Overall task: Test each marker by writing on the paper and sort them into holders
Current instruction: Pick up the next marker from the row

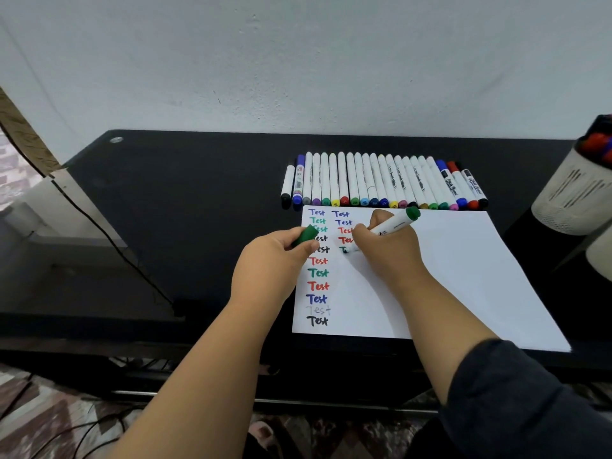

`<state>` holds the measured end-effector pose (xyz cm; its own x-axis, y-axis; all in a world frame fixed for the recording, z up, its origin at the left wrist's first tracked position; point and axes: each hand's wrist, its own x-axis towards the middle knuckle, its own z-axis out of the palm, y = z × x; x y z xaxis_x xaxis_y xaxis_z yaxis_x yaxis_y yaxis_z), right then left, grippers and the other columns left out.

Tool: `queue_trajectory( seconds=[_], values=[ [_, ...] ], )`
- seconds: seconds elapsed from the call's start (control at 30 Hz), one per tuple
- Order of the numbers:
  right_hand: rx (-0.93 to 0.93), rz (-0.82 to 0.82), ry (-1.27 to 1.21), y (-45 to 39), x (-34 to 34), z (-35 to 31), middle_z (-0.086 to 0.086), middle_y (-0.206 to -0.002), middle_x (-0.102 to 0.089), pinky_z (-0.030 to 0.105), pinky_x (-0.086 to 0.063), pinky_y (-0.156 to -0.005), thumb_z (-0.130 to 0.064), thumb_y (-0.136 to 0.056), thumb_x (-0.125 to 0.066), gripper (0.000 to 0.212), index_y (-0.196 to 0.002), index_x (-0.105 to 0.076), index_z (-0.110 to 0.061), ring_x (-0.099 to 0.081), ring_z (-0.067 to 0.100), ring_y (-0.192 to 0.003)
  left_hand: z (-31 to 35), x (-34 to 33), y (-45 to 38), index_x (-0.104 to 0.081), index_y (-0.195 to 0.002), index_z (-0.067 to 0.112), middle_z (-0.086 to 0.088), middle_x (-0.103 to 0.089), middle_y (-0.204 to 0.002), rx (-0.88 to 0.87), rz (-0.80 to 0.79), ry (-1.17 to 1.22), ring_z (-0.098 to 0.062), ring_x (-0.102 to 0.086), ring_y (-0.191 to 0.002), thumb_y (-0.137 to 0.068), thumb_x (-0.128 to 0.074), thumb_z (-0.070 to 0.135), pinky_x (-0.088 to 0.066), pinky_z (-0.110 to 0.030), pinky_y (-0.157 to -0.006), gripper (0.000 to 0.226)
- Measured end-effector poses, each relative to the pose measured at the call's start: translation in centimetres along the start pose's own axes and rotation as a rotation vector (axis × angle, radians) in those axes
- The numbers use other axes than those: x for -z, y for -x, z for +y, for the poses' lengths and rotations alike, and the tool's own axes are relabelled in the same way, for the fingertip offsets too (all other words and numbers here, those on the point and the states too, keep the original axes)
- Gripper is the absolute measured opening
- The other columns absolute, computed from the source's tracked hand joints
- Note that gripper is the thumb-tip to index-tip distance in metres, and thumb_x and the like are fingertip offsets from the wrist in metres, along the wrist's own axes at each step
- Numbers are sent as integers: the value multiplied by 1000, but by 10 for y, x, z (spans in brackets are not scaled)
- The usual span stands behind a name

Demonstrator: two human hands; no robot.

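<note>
The marker [390,226] in use has a white barrel with a green end, and the right hand [387,250] holds it tight with curled fingers, its tip touching the white paper [463,276] in the second column of words. The left hand [268,260] pinches the green cap [306,235] at the left edge of the paper. On the paper the word "Test" is written many times in blue, green, black, red and pale grey; beside the tip only a green "T" is seen. Behind the paper, a row of markers [381,182] lies side by side on the black table [198,210], mostly white with coloured ends. At the right edge stands a white holder [569,197] with red and blue markers inside.
</note>
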<state>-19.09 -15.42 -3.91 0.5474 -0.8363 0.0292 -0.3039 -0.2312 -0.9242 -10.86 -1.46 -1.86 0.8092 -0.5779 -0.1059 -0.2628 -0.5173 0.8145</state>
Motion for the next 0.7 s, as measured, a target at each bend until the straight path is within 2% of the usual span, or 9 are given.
queue_trajectory(
  seconds=[0.1,0.2,0.37,0.5,0.6,0.7],
  values=[
    [14,29,8,0,1,0,2,-59,-31,17,-26,-46,-11,-83,-57,34,-62,-30,-16,-31,12,-54,1,0,-1,-56,-127,35,15,-63,-116,-3,0,-16,-1,-55,-88,-90,-57,40,-46,-18,-70,38],
    [20,35,25,1,0,0,2,-59,-31,23,-26,-50,-11,-84,-56,34,-62,-30,-16,-31,13,-53,0,0,-1,-56,-128,35,15,-63,-117,-6,-7,-16,-1,-55,-90,-90,-57,40,-46,-19,-71,38],
    [26,23,28,2,0,-1,1,-58,-28,24,-24,-51,-10,-83,-56,37,-61,-27,-16,-28,12,-53,1,0,-1,-55,-128,36,15,-63,-115,-2,-11,-24,3,-54,-81,-90,-57,40,-45,-17,-67,38],
    [21,66,16,2,1,0,0,-57,-26,23,-22,-50,-8,-83,-54,37,-61,-26,-16,-26,12,-50,-1,0,0,-57,-126,37,17,-64,-113,1,-10,-8,2,-56,-85,-89,-58,40,-47,-19,-69,37],
    [13,62,11,2,1,0,0,-57,-26,26,-23,-53,-9,-82,-54,37,-60,-26,-17,-26,13,-52,-1,0,-1,-57,-126,36,17,-64,-112,10,-10,-5,5,-55,-80,-90,-58,39,-44,-17,-64,36],
    [9,54,13,2,1,0,0,-58,-25,26,-22,-53,-8,-82,-53,36,-61,-25,-17,-25,13,-54,0,-1,-1,-57,-126,36,20,-62,-103,10,-10,-10,8,-52,-76,-90,-58,40,-42,-15,-62,37]
  ],
)
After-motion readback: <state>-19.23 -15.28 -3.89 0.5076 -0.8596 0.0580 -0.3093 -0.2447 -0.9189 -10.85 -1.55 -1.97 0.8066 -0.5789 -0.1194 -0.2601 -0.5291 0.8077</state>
